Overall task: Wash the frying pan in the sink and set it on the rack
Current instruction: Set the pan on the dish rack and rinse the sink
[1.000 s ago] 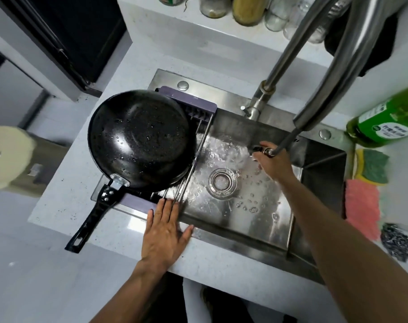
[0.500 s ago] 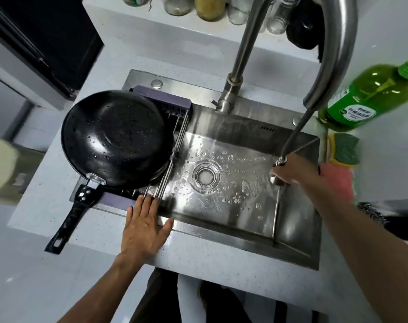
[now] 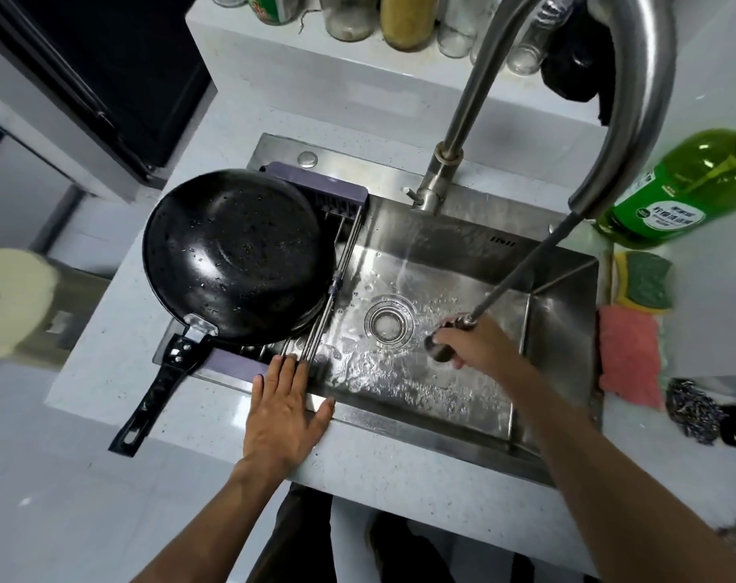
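Frying pan upturned on rack, handle toward near-left, left hand flat, right hand gripping sprayer

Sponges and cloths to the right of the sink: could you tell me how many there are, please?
2: a green-and-yellow sponge farther back, a pink cloth nearer. More may be hidden.

Frying pan: black, round, upside down with its domed underside up and beaded with water drops; it rests on the rack, its black handle reaching near-left past the counter edge. Rack: purple end bars joined by thin metal rods, laid across the left end of the sink. Sink: stainless steel, rectangular, wet floor, round drain near the centre.
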A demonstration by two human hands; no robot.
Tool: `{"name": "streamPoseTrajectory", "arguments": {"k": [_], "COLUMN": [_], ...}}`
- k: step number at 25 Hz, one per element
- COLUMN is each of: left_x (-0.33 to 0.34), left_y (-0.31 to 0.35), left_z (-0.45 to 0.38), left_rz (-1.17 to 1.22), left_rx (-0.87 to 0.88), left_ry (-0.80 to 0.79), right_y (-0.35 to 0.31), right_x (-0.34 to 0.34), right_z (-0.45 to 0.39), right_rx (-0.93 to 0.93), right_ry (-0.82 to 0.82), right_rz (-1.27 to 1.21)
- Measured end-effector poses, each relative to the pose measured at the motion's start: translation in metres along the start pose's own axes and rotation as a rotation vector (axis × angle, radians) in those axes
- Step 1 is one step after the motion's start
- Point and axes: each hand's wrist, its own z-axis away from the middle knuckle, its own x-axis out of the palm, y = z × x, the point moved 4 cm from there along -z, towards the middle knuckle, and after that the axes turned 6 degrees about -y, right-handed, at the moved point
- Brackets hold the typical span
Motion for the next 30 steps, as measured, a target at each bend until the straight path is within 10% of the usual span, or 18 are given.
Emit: {"name": "streamPoseTrajectory", "arguments": {"k": [11,15,23,27,30], "left_x": [0.008,0.004,0.003,0.023,0.038], "left_y": [-0.004,-0.001,0.104,0.169,0.219], "left_z": [-0.004,0.001,0.004,0.022,0.026], "left_rz": [-0.002,-0.033,-0.175,-0.331,-0.306], "left_rx": [0.017,0.016,0.351,0.577,0.651], "left_ry": [0.018,0.018,-0.040,-0.147,-0.149], "right_y": [-0.031,-0.009,-0.132,-0.106,0.005], "right_x": [0.045,0.012,-0.054,-0.053,-0.068], "right_z": [0.004,0.031,0.089,0.103,0.109], "right_rx": [-0.076,-0.021,-0.454,-0.603,-0.317], "right_ry": [0.210,0.654,1.003,0.703,0.737], "right_rz": [-0.253,-0.389,-0.138,-0.216,-0.133]}}
